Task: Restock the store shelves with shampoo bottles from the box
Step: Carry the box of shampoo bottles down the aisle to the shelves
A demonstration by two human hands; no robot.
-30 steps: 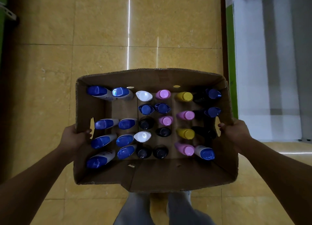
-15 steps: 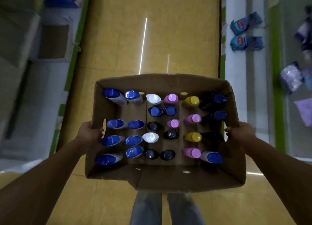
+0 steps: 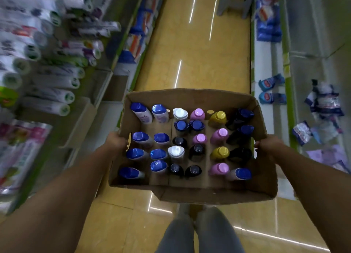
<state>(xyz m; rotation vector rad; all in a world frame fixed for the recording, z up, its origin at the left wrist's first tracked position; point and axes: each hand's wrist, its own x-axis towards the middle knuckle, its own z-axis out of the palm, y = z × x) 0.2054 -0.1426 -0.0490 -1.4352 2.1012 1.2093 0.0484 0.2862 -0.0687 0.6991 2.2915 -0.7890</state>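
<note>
Shampoo bottles (image 3: pixel 180 144) stand upright in rows inside an open cardboard box (image 3: pixel 190 98), showing blue, white, pink, yellow and black caps; any label print is too blurred to read. The left hand (image 3: pixel 115 141) has its grip curled over the box's left wall, and the right hand (image 3: pixel 266 144) grasps the right wall, so the bottles sit between the two hands. The box is carried above a yellow tiled floor (image 3: pixel 199 49), in an aisle running ahead. Left shelves (image 3: pixel 57 77) hold blurred white bottles lying close to the box's left edge. Right shelves (image 3: pixel 303 62) carry a few blue packets and stand just beside the right wall.
</note>
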